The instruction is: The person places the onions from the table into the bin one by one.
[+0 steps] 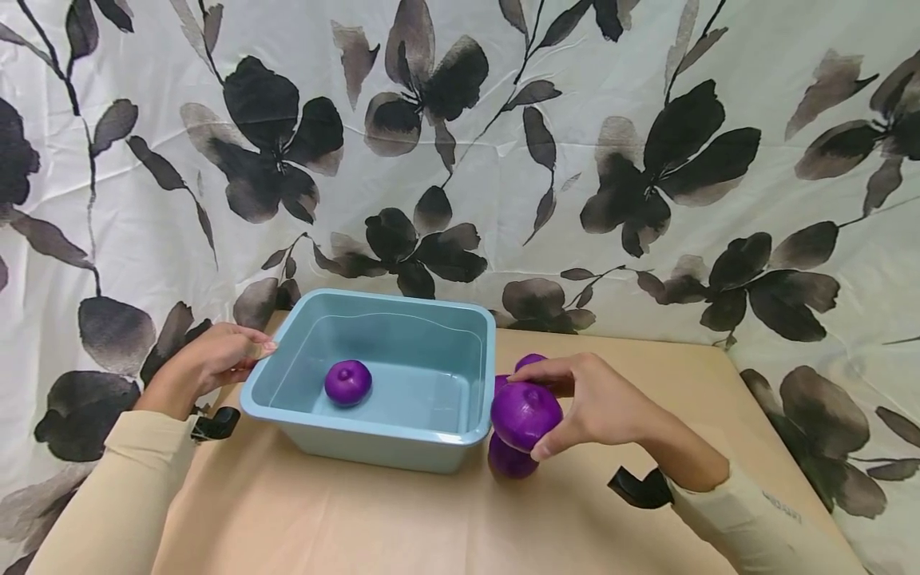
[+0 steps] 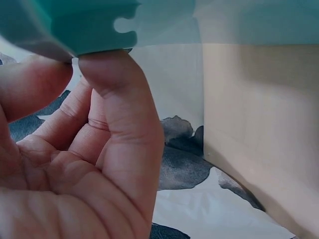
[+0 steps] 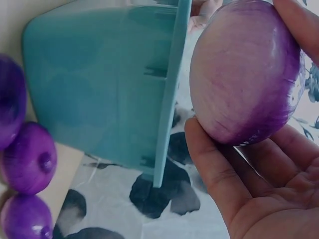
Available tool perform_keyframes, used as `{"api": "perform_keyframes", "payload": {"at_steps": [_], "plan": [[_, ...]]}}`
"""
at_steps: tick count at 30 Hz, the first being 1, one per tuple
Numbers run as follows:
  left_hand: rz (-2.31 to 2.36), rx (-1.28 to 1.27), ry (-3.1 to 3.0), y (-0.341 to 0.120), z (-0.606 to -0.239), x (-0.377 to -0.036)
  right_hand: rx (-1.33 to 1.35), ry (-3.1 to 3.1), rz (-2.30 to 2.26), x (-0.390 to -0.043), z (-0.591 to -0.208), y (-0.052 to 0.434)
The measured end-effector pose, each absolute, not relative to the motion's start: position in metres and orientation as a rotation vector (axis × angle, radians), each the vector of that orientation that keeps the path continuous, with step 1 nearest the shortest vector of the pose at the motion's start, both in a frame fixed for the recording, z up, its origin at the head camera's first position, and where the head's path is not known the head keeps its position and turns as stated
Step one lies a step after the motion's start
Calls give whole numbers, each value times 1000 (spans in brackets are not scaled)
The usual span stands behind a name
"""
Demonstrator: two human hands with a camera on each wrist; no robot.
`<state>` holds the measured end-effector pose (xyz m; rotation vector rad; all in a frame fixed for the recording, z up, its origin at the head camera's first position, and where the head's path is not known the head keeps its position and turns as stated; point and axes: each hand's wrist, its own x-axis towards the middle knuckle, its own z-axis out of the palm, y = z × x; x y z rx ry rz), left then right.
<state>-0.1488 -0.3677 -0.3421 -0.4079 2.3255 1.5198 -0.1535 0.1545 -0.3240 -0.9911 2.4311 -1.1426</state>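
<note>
A light blue plastic tub [image 1: 374, 438] stands on the table with one red onion [image 1: 348, 382] lying inside. My left hand [image 1: 226, 356] pinches the tub's left rim between thumb and finger, as the left wrist view shows up close. Beside the tub's right wall, my right hand [image 1: 600, 399] grips another red onion [image 1: 526, 415], held up off the table near rim height. In the right wrist view, the thumb and fingers lie on opposite sides of that onion [image 3: 244, 74]. Beneath and behind it, other red onions [image 3: 30, 158] sit in a row next to the tub, partly hidden in the head view.
The tan tabletop [image 1: 640, 511] extends in front and to the right. A white cloth with dark floral print [image 1: 539, 176] hangs behind the table's back edge. Black straps [image 1: 642, 487] sit at both wrists.
</note>
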Motion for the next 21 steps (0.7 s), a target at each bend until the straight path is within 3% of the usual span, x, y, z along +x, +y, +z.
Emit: {"api": "perform_keyframes", "payload": {"at_steps": [21], "plan": [[1521, -418, 2331, -368, -345, -149, -1134, 2286, -1099, -177, -300, 82]]}}
